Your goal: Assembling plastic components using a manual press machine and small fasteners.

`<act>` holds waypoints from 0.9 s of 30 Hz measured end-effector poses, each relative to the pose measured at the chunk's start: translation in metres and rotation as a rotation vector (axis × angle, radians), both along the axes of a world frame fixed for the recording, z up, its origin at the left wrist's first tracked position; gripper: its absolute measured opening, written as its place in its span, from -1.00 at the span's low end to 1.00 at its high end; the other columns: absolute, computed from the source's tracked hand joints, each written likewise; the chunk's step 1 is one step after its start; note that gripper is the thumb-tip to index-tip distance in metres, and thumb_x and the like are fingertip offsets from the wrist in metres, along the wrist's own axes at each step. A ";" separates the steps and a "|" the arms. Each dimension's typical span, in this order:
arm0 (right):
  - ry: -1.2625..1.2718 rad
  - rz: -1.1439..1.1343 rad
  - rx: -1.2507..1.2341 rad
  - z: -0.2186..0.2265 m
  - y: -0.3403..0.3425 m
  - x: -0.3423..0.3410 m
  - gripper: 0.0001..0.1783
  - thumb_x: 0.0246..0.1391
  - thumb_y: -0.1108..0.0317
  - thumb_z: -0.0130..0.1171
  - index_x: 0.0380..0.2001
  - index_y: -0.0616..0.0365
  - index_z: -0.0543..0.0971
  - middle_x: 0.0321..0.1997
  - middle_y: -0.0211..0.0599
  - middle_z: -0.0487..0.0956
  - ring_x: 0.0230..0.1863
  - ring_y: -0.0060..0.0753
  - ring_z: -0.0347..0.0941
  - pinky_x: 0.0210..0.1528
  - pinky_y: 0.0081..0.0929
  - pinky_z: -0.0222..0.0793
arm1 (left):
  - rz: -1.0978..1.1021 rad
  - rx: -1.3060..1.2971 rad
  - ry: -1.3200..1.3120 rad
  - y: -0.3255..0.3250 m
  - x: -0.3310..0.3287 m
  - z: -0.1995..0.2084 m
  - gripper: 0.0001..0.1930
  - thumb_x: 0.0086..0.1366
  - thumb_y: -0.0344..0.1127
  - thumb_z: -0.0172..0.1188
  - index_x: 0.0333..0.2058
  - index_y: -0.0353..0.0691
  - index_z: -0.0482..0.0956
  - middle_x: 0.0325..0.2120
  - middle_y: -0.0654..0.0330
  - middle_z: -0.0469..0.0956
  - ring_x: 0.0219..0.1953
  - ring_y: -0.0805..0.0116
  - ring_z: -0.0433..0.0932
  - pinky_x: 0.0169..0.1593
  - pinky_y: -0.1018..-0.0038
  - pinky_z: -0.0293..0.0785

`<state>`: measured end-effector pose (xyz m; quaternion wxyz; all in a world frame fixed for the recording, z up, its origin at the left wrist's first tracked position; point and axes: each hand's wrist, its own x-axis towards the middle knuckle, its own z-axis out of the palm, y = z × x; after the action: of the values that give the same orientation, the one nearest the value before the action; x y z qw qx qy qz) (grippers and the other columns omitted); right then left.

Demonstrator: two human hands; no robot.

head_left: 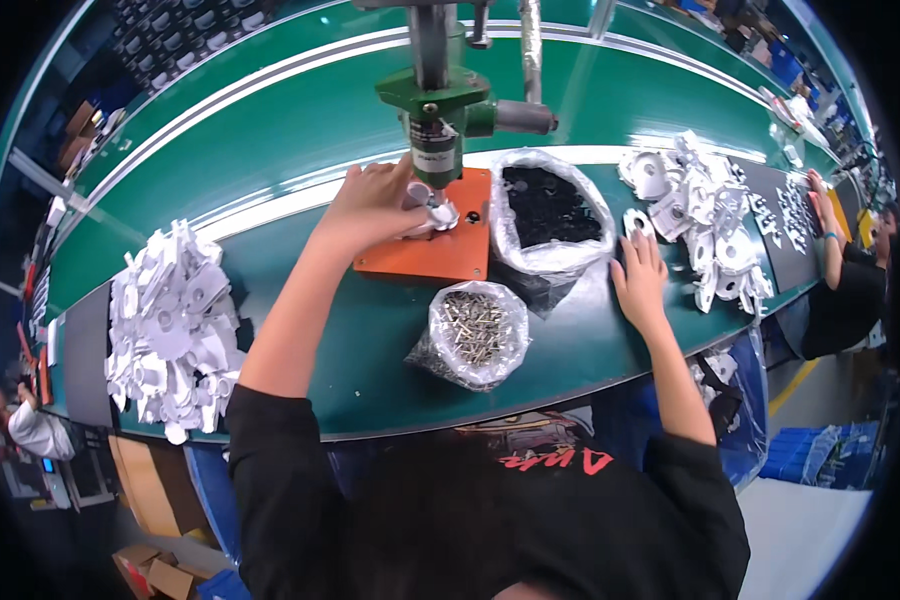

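My left hand (pixel 372 205) curls round a small white plastic part (pixel 444 215) on an orange fixture plate (pixel 425 258), holding it under the green press head (pixel 434 150). The press tip comes down close to the part; whether they touch I cannot tell. My right hand (pixel 642 275) lies low over the bench at the right, fingers stretched out. Its fingertips are at the near edge of a white plastic piece with a hole (pixel 638 222), beside a heap of similar white parts (pixel 705 215).
A bag of black parts (pixel 550 205) stands right of the fixture, and a bag of metal pins (pixel 478 330) in front. More white parts (pixel 175 325) are heaped at the left of the green bench (pixel 300 400). Another person (pixel 835 290) works at the far right.
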<state>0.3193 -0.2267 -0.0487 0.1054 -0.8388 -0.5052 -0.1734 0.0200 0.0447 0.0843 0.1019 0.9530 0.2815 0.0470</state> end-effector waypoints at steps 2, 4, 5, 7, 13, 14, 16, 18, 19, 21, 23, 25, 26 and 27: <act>0.122 0.085 0.110 0.000 -0.016 -0.005 -0.52 0.00 0.29 0.14 0.03 0.13 0.42 0.21 -0.17 0.33 0.27 -0.05 0.16 0.23 -0.12 0.02 | 0.054 0.011 -0.043 -0.004 -0.003 0.000 -0.43 -0.01 -0.02 0.10 -0.03 -0.16 0.31 -0.18 0.02 0.52 -0.07 0.08 0.49 -0.01 0.25 0.31; 0.287 0.149 0.237 0.005 -0.025 -0.012 -0.57 -0.05 0.43 0.13 -0.02 0.17 0.46 0.14 -0.20 0.42 0.24 -0.08 0.21 0.23 -0.19 0.05 | 0.093 0.025 -0.083 -0.009 -0.012 0.005 -0.43 -0.01 -0.02 0.11 -0.02 -0.13 0.33 -0.19 0.01 0.52 -0.11 0.05 0.51 -0.04 0.26 0.36; 0.301 0.151 0.246 0.004 -0.026 -0.012 -0.57 -0.05 0.43 0.13 -0.02 0.17 0.46 0.14 -0.20 0.42 0.24 -0.08 0.21 0.23 -0.19 0.05 | 0.198 -0.081 -0.083 -0.015 -0.019 0.008 -0.40 0.00 0.00 0.13 0.01 -0.17 0.35 -0.16 0.03 0.52 -0.15 0.05 0.52 -0.06 0.29 0.38; 0.425 0.148 0.325 0.004 -0.031 -0.010 -0.61 -0.06 0.48 0.11 -0.07 0.19 0.49 0.12 -0.19 0.44 0.23 -0.09 0.24 0.23 -0.23 0.05 | 0.281 -0.042 -0.193 -0.022 -0.031 -0.001 -0.30 -0.02 0.00 0.21 0.07 -0.29 0.34 -0.10 0.02 0.51 -0.23 0.06 0.55 -0.14 0.34 0.44; 0.320 0.031 0.479 0.009 -0.034 -0.006 -0.71 -0.06 0.48 0.08 -0.18 0.22 0.52 0.19 -0.13 0.38 0.26 -0.09 0.20 0.26 -0.25 0.01 | 0.263 -0.240 -0.428 -0.037 -0.065 -0.010 -0.47 0.04 -0.13 0.20 0.03 -0.08 0.42 -0.14 0.05 0.48 -0.19 0.03 0.53 -0.10 0.30 0.43; 0.266 -0.022 0.513 0.011 -0.037 -0.006 -0.72 -0.07 0.48 0.09 -0.21 0.24 0.52 0.20 -0.11 0.38 0.24 -0.07 0.22 0.27 -0.27 0.02 | 0.216 -0.215 -0.485 -0.041 -0.068 -0.011 -0.48 0.04 -0.14 0.20 0.02 -0.08 0.43 -0.15 0.05 0.48 -0.20 0.06 0.52 -0.10 0.32 0.43; 0.221 -0.081 0.558 0.015 -0.048 0.001 -0.72 -0.07 0.48 0.09 -0.21 0.23 0.52 0.25 -0.11 0.32 0.29 -0.05 0.16 0.28 -0.25 -0.02 | 0.208 -0.252 -0.507 -0.047 -0.071 -0.007 -0.50 0.04 -0.16 0.20 0.01 -0.10 0.44 -0.19 0.04 0.47 -0.22 0.10 0.51 -0.11 0.35 0.42; 0.070 -0.154 0.554 0.020 -0.062 0.015 -0.71 -0.05 0.45 0.09 -0.18 0.20 0.53 0.29 -0.10 0.27 0.34 -0.06 0.08 0.30 -0.16 -0.09 | 0.207 -0.281 -0.487 -0.052 -0.074 -0.005 -0.51 0.04 -0.18 0.22 0.01 -0.08 0.44 -0.22 0.06 0.46 -0.25 0.13 0.50 -0.13 0.38 0.42; 0.005 -0.217 0.565 0.015 -0.070 0.028 -0.68 -0.05 0.43 0.10 -0.15 0.19 0.52 0.29 -0.10 0.26 0.34 -0.06 0.07 0.30 -0.13 -0.12 | 0.212 -0.281 -0.483 -0.054 -0.074 -0.007 -0.51 0.04 -0.18 0.22 0.01 -0.08 0.44 -0.22 0.06 0.46 -0.25 0.13 0.50 -0.13 0.38 0.42; -0.104 -0.331 0.542 0.007 -0.086 0.049 -0.60 -0.03 0.35 0.13 -0.05 0.13 0.49 0.32 -0.08 0.21 0.35 -0.05 0.05 0.30 -0.03 -0.16 | 0.161 -0.299 -0.604 -0.057 -0.074 -0.011 -0.53 0.05 -0.23 0.23 0.00 -0.06 0.45 -0.27 0.07 0.46 -0.27 0.15 0.49 -0.14 0.40 0.42; -0.126 -0.348 0.543 0.005 -0.094 0.058 -0.53 -0.02 0.27 0.15 0.02 0.09 0.45 0.33 -0.08 0.19 0.35 -0.05 0.04 0.29 -0.01 -0.16 | 0.167 -0.327 -0.613 -0.062 -0.070 -0.010 -0.53 0.05 -0.24 0.24 -0.01 -0.07 0.45 -0.28 0.08 0.46 -0.28 0.16 0.49 -0.15 0.40 0.42; -0.076 -0.444 0.502 -0.008 -0.096 0.063 -0.46 0.00 0.17 0.16 0.07 0.07 0.40 0.33 -0.08 0.18 0.36 -0.06 0.01 0.28 0.01 -0.15 | 0.163 -0.357 -0.628 -0.064 -0.068 -0.010 -0.54 0.05 -0.25 0.25 -0.01 -0.07 0.45 -0.30 0.10 0.46 -0.29 0.18 0.49 -0.16 0.41 0.42; -0.046 -0.462 0.478 -0.012 -0.094 0.065 -0.45 0.02 0.13 0.16 0.08 0.07 0.38 0.32 -0.09 0.18 0.37 -0.06 -0.01 0.28 0.01 -0.15 | 0.138 -0.321 -0.605 -0.064 -0.069 -0.010 -0.54 0.04 -0.27 0.25 -0.02 -0.08 0.46 -0.31 0.11 0.46 -0.29 0.20 0.49 -0.16 0.42 0.42; -0.018 -0.479 0.453 -0.013 -0.092 0.066 -0.43 0.03 0.09 0.16 0.10 0.07 0.37 0.32 -0.09 0.19 0.38 -0.06 -0.02 0.28 0.02 -0.15 | 0.112 -0.286 -0.583 -0.064 -0.069 -0.011 -0.55 0.04 -0.28 0.26 -0.03 -0.10 0.46 -0.32 0.12 0.47 -0.29 0.22 0.49 -0.16 0.42 0.42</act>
<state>0.3853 -0.3186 -0.0620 0.2412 -0.8875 -0.2430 -0.3085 -0.0487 -0.0195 0.0733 0.3081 0.8585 0.2962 0.2835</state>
